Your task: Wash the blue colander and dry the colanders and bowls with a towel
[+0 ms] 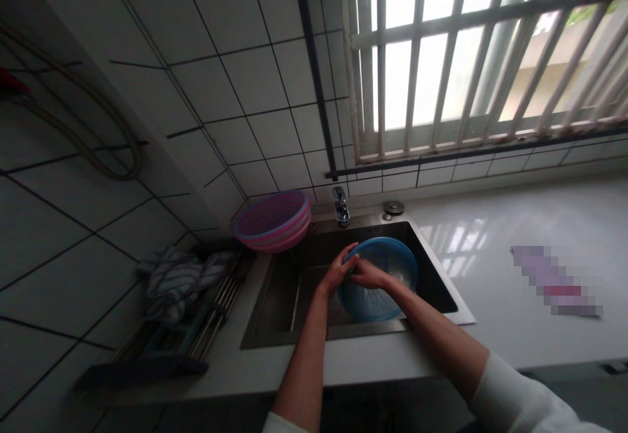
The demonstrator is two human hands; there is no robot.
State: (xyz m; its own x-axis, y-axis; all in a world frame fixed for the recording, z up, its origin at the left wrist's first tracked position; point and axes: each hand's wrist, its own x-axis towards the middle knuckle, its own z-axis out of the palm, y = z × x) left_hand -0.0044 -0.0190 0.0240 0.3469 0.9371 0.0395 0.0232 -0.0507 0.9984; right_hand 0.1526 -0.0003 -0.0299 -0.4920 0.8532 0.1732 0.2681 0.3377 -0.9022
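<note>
A translucent blue plastic basin (pixel 377 312) with a ribbed inside sits tilted in the right part of the steel sink (pixel 277 302). My left hand (pixel 337 271) is at its left rim, fingers closed over the edge. Reaching across the basin, my right hand (pixel 367 273) meets the left one at the same rim. Its fingers are curled, and whatever lies between them is hidden. Inside the basin there are bright, wet-looking glints. Behind the hands stands a chrome faucet (pixel 341 207).
Nested pink and purple baskets (pixel 275 224) lean at the sink's back left corner. A striped cloth (pixel 179 282) lies on a rack (pixel 220 309) to the left. A round metal drain stopper (pixel 394 207) rests behind the sink. A blurred-out purple item (pixel 552 279) lies on the white counter (pixel 490 250).
</note>
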